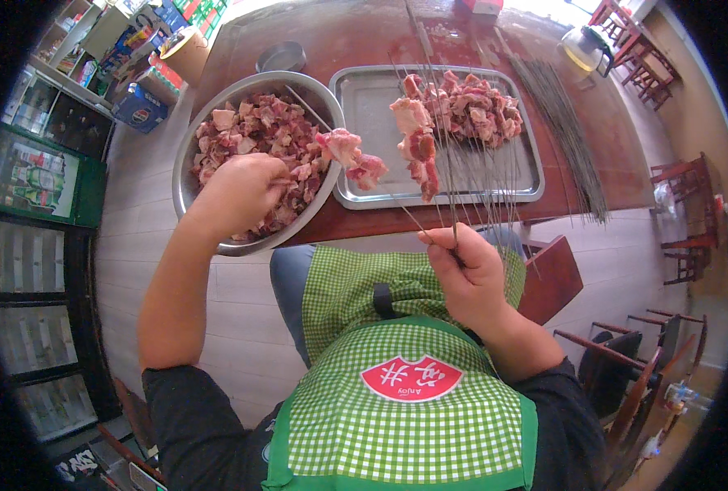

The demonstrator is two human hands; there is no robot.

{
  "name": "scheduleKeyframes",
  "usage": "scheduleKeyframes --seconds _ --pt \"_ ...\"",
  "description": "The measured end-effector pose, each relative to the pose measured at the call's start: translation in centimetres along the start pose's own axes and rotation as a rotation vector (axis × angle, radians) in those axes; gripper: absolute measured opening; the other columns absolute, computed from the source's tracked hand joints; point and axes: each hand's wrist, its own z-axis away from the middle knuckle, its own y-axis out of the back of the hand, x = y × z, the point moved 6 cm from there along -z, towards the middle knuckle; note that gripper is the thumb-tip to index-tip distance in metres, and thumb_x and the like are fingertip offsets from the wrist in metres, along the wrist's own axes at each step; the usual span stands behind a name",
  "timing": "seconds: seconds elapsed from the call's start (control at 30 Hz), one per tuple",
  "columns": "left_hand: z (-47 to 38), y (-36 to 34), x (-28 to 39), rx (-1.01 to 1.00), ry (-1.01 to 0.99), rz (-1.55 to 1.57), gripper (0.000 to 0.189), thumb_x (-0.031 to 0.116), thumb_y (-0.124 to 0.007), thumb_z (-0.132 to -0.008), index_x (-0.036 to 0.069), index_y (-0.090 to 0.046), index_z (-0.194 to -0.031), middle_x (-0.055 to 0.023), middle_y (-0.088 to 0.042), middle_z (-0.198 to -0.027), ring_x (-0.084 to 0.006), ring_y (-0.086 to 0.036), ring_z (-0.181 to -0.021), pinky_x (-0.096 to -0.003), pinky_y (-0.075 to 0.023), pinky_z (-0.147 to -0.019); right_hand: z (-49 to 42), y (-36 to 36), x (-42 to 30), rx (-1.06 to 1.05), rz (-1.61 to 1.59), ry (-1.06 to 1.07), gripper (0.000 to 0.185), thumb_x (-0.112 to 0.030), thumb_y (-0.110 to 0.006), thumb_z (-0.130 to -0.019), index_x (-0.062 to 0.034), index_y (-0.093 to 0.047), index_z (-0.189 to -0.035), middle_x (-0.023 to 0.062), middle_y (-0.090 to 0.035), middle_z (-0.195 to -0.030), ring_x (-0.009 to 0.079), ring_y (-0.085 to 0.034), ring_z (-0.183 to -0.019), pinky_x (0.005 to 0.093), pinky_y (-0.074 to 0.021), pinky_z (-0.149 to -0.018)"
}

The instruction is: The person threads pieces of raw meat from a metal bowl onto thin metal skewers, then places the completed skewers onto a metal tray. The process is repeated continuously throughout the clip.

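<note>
My left hand (247, 190) is down in a round steel bowl (181, 184) of raw meat chunks (259, 129), its fingertips among the meat and partly hidden. My right hand (462, 264) is closed around the lower ends of several thin metal skewers (453, 215). One skewer in it slants toward the bowl and carries pink meat pieces (351, 159). Others stand more upright, one bearing a column of meat (416, 141). Behind them a steel tray (364, 104) holds a pile of skewered meat (477, 110) on its right side.
A bundle of bare metal skewers (560, 129) lies on the red-brown table (364, 37) right of the tray. A small round dish (281, 57) stands behind the bowl, a glass pitcher (585, 49) at the far right. Wooden stools (683, 202) stand on the right, cardboard boxes (140, 107) at left.
</note>
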Motion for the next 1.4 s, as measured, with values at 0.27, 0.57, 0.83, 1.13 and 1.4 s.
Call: scheduleKeyframes --seconds 0.27,0.57,0.83,1.13,1.4 --pt "2.0 0.7 -4.3 0.48 0.182 1.443 0.025 0.02 -0.053 -0.109 0.001 -0.067 -0.117 -0.0132 -0.074 -0.111 -0.0198 -0.073 -0.098 -0.0322 -0.0603 -0.085 -0.2 -1.2 0.2 -0.126 0.054 0.006 0.013 -0.002 -0.065 -0.094 -0.001 -0.071 -0.106 0.0102 -0.058 -0.077 0.0243 -0.057 -0.069 0.0349 -0.0458 -0.063" --pt "2.7 -0.7 -1.0 0.533 -0.056 1.891 0.025 0.019 -0.054 -0.108 0.002 -0.064 -0.124 -0.0194 -0.07 -0.121 -0.0277 -0.073 -0.106 -0.0385 -0.064 -0.088 0.1 -2.1 0.7 -0.182 0.09 -0.006 0.012 -0.004 -0.066 -0.092 0.0 -0.07 -0.103 0.0134 -0.059 -0.079 0.0307 -0.059 -0.073 0.0387 -0.0471 -0.064" --pt "2.9 -0.7 -0.1 0.599 -0.023 1.844 0.022 0.018 -0.054 -0.108 0.002 -0.064 -0.12 -0.0187 -0.072 -0.117 -0.0267 -0.074 -0.103 -0.0385 -0.0642 -0.087 0.2 -1.8 0.8 -0.175 0.109 -0.032 0.012 -0.001 -0.065 -0.092 0.0003 -0.07 -0.102 0.0115 -0.059 -0.078 0.0264 -0.059 -0.072 0.0364 -0.0466 -0.064" --pt "3.1 -1.4 0.3 0.586 0.015 1.76 0.021 0.02 -0.054 -0.108 0.004 -0.065 -0.117 -0.0151 -0.075 -0.106 -0.0234 -0.075 -0.092 -0.0342 -0.0634 -0.078 0.2 -1.5 1.0 -0.167 0.123 -0.026 0.011 -0.003 -0.066 -0.092 -0.0005 -0.07 -0.102 0.0124 -0.058 -0.076 0.0292 -0.059 -0.07 0.0386 -0.0463 -0.063" --pt "2.8 -1.7 0.2 0.565 0.045 1.736 0.022 0.023 -0.053 -0.109 0.005 -0.064 -0.115 -0.0129 -0.075 -0.101 -0.0219 -0.075 -0.09 -0.0341 -0.0636 -0.076 0.2 -1.6 0.9 -0.17 0.146 -0.021 0.011 -0.005 -0.066 -0.093 0.0001 -0.07 -0.101 0.0131 -0.057 -0.075 0.0305 -0.059 -0.07 0.0393 -0.0465 -0.063"
